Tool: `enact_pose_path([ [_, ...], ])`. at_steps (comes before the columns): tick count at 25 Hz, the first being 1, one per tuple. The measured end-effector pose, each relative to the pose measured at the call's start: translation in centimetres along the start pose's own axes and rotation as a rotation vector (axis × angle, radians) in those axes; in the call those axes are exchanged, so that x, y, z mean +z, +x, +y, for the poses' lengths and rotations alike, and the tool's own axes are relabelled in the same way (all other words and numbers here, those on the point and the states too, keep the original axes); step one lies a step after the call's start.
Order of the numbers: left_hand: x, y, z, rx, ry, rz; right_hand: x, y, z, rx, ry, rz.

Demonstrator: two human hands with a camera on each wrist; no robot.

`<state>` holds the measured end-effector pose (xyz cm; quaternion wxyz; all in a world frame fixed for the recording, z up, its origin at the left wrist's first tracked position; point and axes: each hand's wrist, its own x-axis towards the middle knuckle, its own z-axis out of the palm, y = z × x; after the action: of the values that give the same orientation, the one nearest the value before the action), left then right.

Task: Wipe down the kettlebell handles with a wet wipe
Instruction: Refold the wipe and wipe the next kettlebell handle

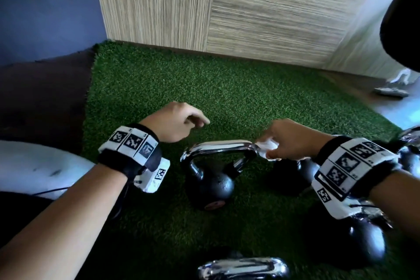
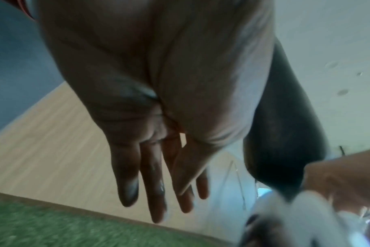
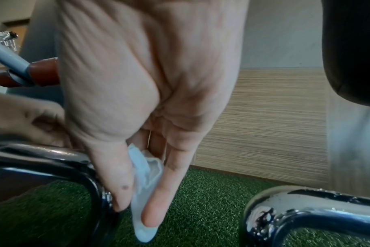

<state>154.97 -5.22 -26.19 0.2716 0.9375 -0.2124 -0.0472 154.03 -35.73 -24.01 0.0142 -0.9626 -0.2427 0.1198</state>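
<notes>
A black kettlebell with a chrome handle stands on the green turf in the middle of the head view. My right hand pinches a crumpled white wet wipe against the handle's right corner. In the right wrist view the wet wipe hangs between thumb and fingers beside the chrome handle. My left hand hovers above and left of the handle, empty. In the left wrist view its fingers hang straight and relaxed.
More kettlebells stand around: one behind my right hand, one at the lower right, a chrome handle at the bottom edge and another chrome handle near the right wrist. A wood-grain wall borders the turf.
</notes>
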Motion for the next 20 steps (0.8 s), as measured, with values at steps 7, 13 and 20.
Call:
enact_pose_path([
  [7, -0.5, 1.6, 8.1, 0.127, 0.154, 0.020, -1.9, -3.5, 5.1, 0.045, 0.195, 0.086],
  [13, 0.1, 1.8, 15.1, 0.131, 0.336, -0.201, -3.0, -7.0, 11.5, 0.042, 0.231, 0.181],
  [20, 7.2, 4.7, 23.1, -0.225, 0.292, -0.522, -5.0, -11.1, 17.7, 0.078, 0.234, 0.356],
])
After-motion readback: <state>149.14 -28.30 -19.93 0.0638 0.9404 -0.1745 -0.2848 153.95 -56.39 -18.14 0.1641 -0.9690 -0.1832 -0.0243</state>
